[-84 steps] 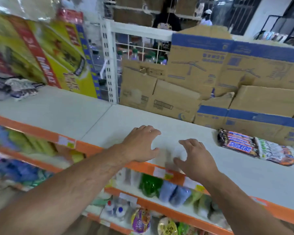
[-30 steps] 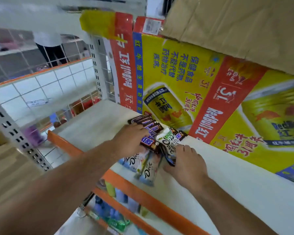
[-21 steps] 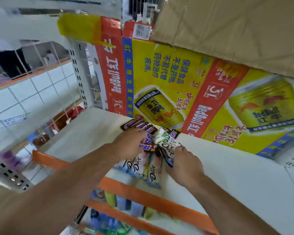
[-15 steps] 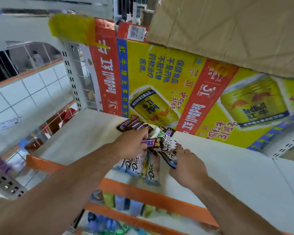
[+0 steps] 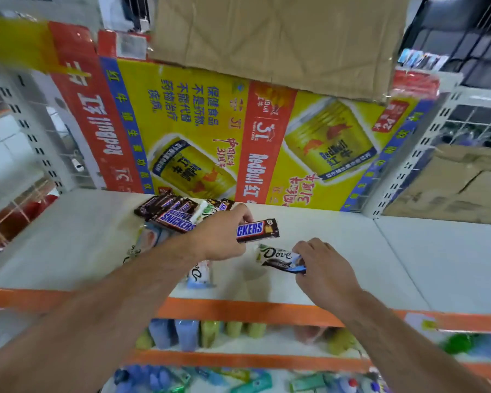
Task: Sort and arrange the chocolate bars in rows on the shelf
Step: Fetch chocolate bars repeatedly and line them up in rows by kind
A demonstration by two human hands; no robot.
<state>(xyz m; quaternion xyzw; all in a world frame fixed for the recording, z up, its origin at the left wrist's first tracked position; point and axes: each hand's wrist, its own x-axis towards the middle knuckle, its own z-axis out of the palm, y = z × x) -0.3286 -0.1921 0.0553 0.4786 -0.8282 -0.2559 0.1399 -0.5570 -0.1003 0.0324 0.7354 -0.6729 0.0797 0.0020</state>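
From the mixed pile of chocolate bars (image 5: pixel 169 215) at ten o'clock of the left hand (image 5: pixel 219 236), a Snickers bar (image 5: pixel 258 230) is gripped in curled fingers, and a Dove bar (image 5: pixel 277 257) is pinched at its right end by the right hand (image 5: pixel 323 268). Each is best kept level and laid down by brand, ends squared. Bare shelf (image 5: pixel 408 259) lies open toward three o'clock, and the orange front lip (image 5: pixel 238 310) at six o'clock and the Red Bull carton (image 5: pixel 210 137) at twelve o'clock are to be avoided.

Head-worn wide-angle view, forward and down, close over the shelf (image 5: pixel 408 251)
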